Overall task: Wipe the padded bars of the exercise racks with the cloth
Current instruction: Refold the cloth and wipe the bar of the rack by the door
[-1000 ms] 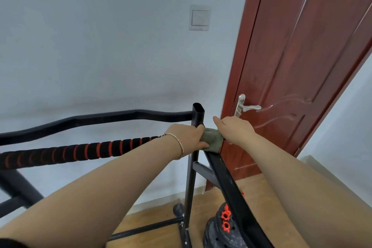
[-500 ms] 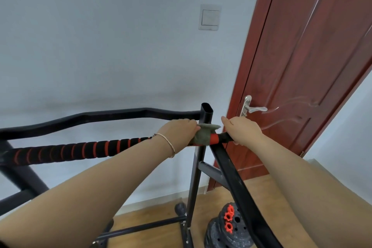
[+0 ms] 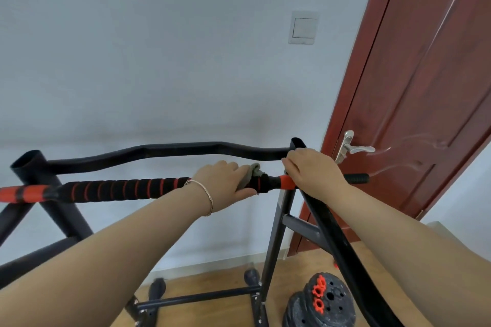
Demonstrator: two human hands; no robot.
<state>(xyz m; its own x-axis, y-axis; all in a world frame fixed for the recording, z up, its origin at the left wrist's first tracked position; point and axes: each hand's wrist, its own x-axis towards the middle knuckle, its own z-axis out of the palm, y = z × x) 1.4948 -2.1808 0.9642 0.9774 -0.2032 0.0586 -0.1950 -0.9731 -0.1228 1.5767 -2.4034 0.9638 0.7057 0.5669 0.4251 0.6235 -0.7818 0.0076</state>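
Note:
A black padded bar with red rings (image 3: 127, 190) runs across the black exercise rack (image 3: 276, 233) from the left edge to past the right upright. My left hand (image 3: 225, 180) grips a grey-green cloth (image 3: 252, 174) wrapped around the bar, just left of a red band. My right hand (image 3: 313, 172) grips the bar at the right upright, over that red band. The bar's black end (image 3: 357, 178) pokes out to the right of my right hand.
A curved black top bar (image 3: 164, 152) lies behind the padded one. A red-brown door (image 3: 425, 114) with a silver handle (image 3: 354, 148) stands close on the right. Black weight plates with red nuts (image 3: 321, 302) sit on the wooden floor.
My left hand has slid the cloth leftward along the padded bar, away from the right hand, exposing the red band and black section. The view has also tilted and shifted.

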